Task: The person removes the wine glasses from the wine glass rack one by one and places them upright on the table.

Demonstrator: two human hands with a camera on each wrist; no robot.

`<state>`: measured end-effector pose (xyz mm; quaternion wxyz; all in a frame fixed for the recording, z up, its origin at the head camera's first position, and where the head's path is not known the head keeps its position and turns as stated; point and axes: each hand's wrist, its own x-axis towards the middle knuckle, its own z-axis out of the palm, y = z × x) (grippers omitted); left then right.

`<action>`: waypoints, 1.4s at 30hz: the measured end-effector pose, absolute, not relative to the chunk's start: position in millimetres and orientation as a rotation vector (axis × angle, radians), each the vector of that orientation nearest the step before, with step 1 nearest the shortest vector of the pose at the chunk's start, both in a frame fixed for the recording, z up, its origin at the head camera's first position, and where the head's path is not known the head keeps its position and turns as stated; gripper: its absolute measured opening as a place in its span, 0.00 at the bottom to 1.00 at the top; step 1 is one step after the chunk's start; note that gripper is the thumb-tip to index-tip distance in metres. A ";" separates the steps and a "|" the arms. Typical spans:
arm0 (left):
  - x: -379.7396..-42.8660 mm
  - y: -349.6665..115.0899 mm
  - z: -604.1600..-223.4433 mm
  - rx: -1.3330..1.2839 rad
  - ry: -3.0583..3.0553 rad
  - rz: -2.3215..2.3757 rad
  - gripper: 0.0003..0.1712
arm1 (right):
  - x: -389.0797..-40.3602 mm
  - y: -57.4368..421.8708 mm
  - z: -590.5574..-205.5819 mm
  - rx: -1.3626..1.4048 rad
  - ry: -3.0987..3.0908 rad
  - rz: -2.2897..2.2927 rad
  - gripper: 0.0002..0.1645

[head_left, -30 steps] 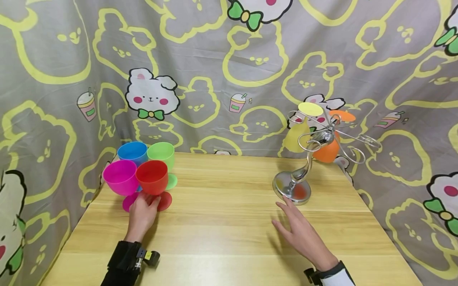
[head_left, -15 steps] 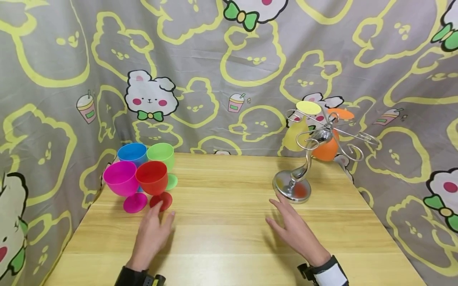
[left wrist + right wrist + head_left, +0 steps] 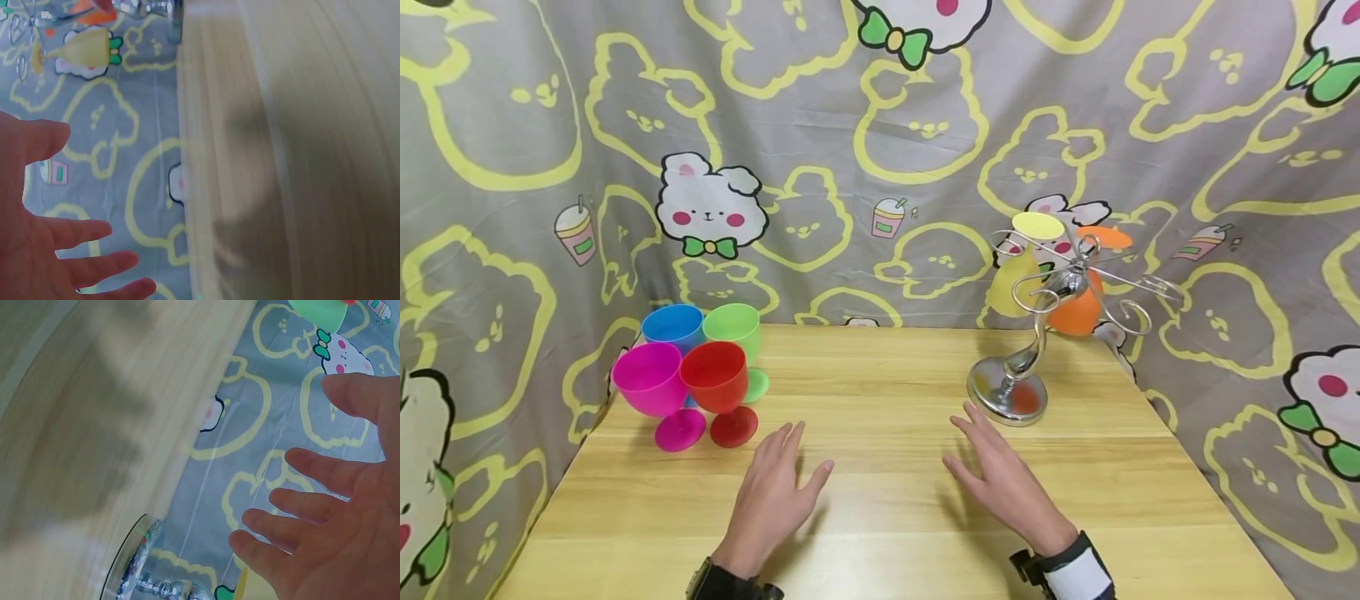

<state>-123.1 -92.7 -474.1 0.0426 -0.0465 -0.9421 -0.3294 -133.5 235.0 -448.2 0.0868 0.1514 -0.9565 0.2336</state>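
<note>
Four plastic goblets would be too exact a tally, so several stand grouped at the left: a magenta goblet (image 3: 651, 382), a red goblet (image 3: 715, 379), a blue goblet (image 3: 673, 325) and a green goblet (image 3: 733, 329). My left hand (image 3: 773, 498) is held over the table, right of and nearer than the red goblet, fingers spread and holding nothing. At the right stands a chrome rack (image 3: 1028, 367) with curled wire arms; a yellow goblet (image 3: 1017, 283) and an orange goblet (image 3: 1077, 312) hang upside down from it. My right hand (image 3: 1006, 483), fingers extended, is just in front of the rack's round base.
The wooden table (image 3: 880, 467) lies beneath both hands. A grey curtain (image 3: 820, 125) with cartoon prints hangs behind the table and along its sides.
My left hand has let go near the bases of the magenta and red goblets and moved back and right. The right hand has shifted slightly left. The goblets and rack stay put.
</note>
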 end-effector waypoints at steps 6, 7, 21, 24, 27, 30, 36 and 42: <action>-124.3 -79.3 -470.9 -0.180 -2.854 -1.027 0.44 | -135.0 232.2 -447.4 0.455 -2.853 0.692 0.38; -124.2 -77.8 -470.3 -0.177 -2.855 -1.032 0.44 | -135.3 232.4 -445.7 0.459 -2.849 0.690 0.38; -120.3 -71.0 -471.9 -0.162 -2.846 -1.063 0.43 | -134.8 273.9 -327.3 0.653 -2.537 0.610 0.33; -119.4 -70.1 -470.8 -0.166 -2.844 -1.065 0.43 | -136.1 287.3 -293.6 0.640 -2.472 0.517 0.32; -118.3 -69.1 -468.7 -0.169 -2.844 -1.070 0.43 | -141.6 301.4 -261.9 0.612 -2.436 0.430 0.31; -117.1 -67.6 -466.9 -0.170 -2.841 -1.076 0.42 | -153.0 316.6 -233.5 0.540 -2.454 0.349 0.31; -116.0 -64.3 -467.0 -0.183 -2.832 -1.074 0.42 | -191.1 343.7 -186.9 0.396 -2.613 0.229 0.28; -115.5 -62.9 -467.0 -0.186 -2.824 -1.079 0.42 | -243.1 369.5 -160.1 0.352 -2.858 0.047 0.30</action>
